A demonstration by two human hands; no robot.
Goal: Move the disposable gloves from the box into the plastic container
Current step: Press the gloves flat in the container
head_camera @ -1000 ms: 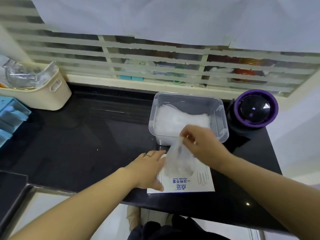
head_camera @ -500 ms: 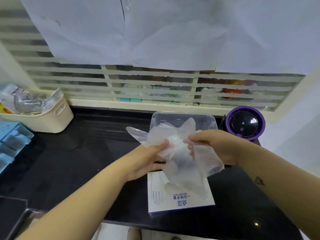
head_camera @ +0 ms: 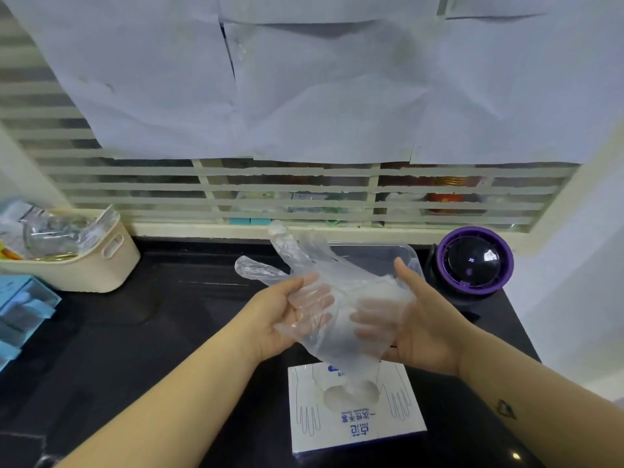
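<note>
A clear disposable glove hangs spread between my two hands, its fingers pointing up and to the left. My left hand pinches its left side, thumb on top and fingers showing through the film. My right hand supports the right side on straight fingers, thumb raised. Below them lies the white glove box with blue print and an oval opening. The clear plastic container stands behind the glove, mostly hidden by it.
All of this is on a black counter. A purple-rimmed black dome stands right of the container. A cream basket with plastic items is at the back left, with a blue holder at the left edge. A slatted window runs behind.
My right hand pulled the glove out of the box, and my left hand left the box and took hold of it. Both hands have raised the glove and spread it flatter.
</note>
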